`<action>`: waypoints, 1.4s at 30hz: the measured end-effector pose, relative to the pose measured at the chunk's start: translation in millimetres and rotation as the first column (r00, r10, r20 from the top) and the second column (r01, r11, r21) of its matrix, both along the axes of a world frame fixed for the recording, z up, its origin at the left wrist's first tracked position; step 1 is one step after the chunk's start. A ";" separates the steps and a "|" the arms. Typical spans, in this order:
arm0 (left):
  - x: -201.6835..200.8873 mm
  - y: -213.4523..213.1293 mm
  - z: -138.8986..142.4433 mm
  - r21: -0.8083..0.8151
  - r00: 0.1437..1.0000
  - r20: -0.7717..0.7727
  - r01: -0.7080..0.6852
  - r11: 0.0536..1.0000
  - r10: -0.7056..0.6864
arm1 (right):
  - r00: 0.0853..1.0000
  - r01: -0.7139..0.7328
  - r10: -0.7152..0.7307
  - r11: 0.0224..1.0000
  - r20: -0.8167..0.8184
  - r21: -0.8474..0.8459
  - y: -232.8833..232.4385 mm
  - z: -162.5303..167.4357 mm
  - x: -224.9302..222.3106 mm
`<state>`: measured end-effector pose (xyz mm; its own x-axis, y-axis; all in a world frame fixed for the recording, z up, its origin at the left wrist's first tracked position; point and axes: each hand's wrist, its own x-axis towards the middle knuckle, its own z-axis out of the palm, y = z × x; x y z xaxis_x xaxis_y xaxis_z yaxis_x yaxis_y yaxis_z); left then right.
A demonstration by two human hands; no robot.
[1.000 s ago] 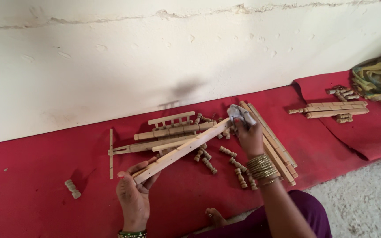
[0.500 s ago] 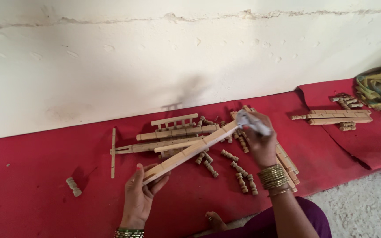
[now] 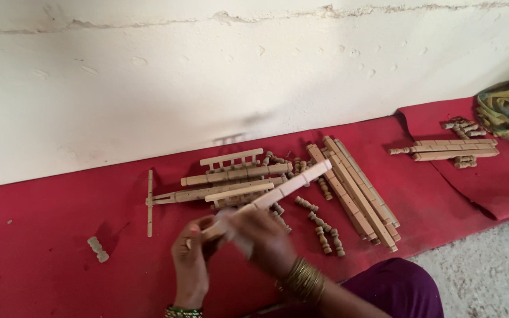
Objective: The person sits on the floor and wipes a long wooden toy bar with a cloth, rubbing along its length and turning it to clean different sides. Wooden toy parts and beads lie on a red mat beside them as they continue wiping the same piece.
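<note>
Long pale wooden slat (image 3: 278, 191), flat and square-edged, with shallow notches along its face, held tilted: near end low in both hands, far end raised toward the upper right over the pile. Left hand (image 3: 191, 259) curled around the slat's near end from below, fingers closed on it. Right hand (image 3: 266, 238) clamped over the slat just beside the left, pressing a small pale pad or scrap against the wood; motion blur, so I cannot tell what the scrap is. Stack of gold metal bangles (image 3: 303, 280) on the right wrist, green beaded bangles (image 3: 184, 311) on the left. Under the slat: heap of notched wooden rails and a small ladder-like frame (image 3: 234, 171), unfinished light wood. To the right, a bundle of long ribbed wooden strips (image 3: 357, 191) lying diagonal, parallel, touching. Short lathe-turned wooden spindles (image 3: 322, 227) scattered between. One stubby turned wooden peg (image 3: 98, 249) apart at left. All on a red felt-like floor mat (image 3: 42, 224), against a rough whitewashed wall (image 3: 148, 76). Second small stack of wooden pieces (image 3: 452, 150) far right, near a crumpled green-yellow cloth (image 3: 508, 109).
</note>
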<state>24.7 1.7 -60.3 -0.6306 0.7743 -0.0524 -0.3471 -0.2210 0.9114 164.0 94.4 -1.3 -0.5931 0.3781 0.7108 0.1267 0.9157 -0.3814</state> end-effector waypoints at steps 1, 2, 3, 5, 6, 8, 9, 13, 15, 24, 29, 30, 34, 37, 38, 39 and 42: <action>-3.4 -1.4 0.2 0.023 0.999 0.029 -0.019 1.000 0.018 | 0.996 0.088 -0.089 0.996 -0.018 -0.031 13.8 -1.7 3.2; -7.3 -1.8 0.7 0.049 0.998 0.056 -0.041 0.998 0.038 | 0.985 0.168 -0.166 0.984 0.041 -0.060 31.7 -2.6 12.3; -10.3 -1.0 1.7 0.083 0.996 0.075 -0.048 0.995 0.042 | 0.966 0.246 -0.238 0.966 0.101 -0.084 52.0 -1.6 26.1; -15.5 -2.9 4.0 0.142 0.992 0.116 -0.065 0.988 0.049 | 0.845 0.512 -0.526 0.848 0.094 0.140 87.0 -4.0 41.1; -16.8 -3.6 4.9 0.150 0.992 0.117 -0.070 0.986 0.053 | 0.819 0.563 -0.569 0.822 0.077 0.085 100.4 -5.3 49.0; -15.8 -2.6 6.5 0.170 0.991 0.117 -0.081 0.982 0.062 | 0.756 0.654 -0.653 0.756 0.047 -0.026 115.3 -9.6 55.7; -13.0 -1.9 6.8 0.129 0.988 0.139 -0.092 0.987 0.074 | 0.787 0.617 -0.615 0.786 0.045 -0.048 113.5 -13.5 54.2; 8.8 4.5 5.6 0.055 0.983 0.179 -0.048 0.997 0.037 | 0.902 0.415 -0.389 0.900 0.186 -0.132 55.9 -34.5 26.6; 15.4 6.3 4.3 0.104 0.981 0.192 -0.016 0.994 -0.005 | 0.918 0.296 -0.224 0.936 0.326 -0.190 20.5 -41.0 10.0; 0.7 2.5 3.4 0.174 0.972 0.224 -0.114 0.978 0.074 | 0.872 0.360 -0.408 0.909 0.271 0.211 36.4 -17.9 13.0; -6.3 -2.0 12.0 0.236 0.966 0.240 -0.151 0.960 0.093 | 0.683 0.710 -0.714 0.699 0.155 0.088 114.4 -9.6 56.4; -4.2 -0.9 13.3 0.220 0.965 0.245 -0.147 0.964 0.091 | 0.677 0.723 -0.729 0.685 0.103 0.091 120.4 -12.3 57.2; 18.3 7.9 14.3 0.187 0.961 0.270 -0.116 0.975 0.062 | 0.817 0.565 -0.560 0.825 0.140 0.002 88.1 -25.3 36.9; 31.0 7.7 10.5 0.186 0.976 0.214 -0.078 0.980 0.037 | 0.929 0.295 -0.247 0.944 0.277 -0.146 18.8 -30.3 9.0; 32.6 7.1 8.5 0.184 0.983 0.183 -0.065 0.981 0.031 | 0.970 0.116 -0.107 0.993 0.216 -0.029 1.2 -29.4 0.9; 33.0 6.7 6.8 0.173 0.964 0.265 -0.065 0.983 0.018 | 0.983 0.036 -0.041 0.999 0.180 0.033 -11.3 -28.6 -3.1; 26.2 4.9 2.6 0.150 0.924 0.381 -0.080 0.985 0.017 | 0.990 0.044 -0.066 0.985 0.126 0.167 -13.0 -26.4 -5.8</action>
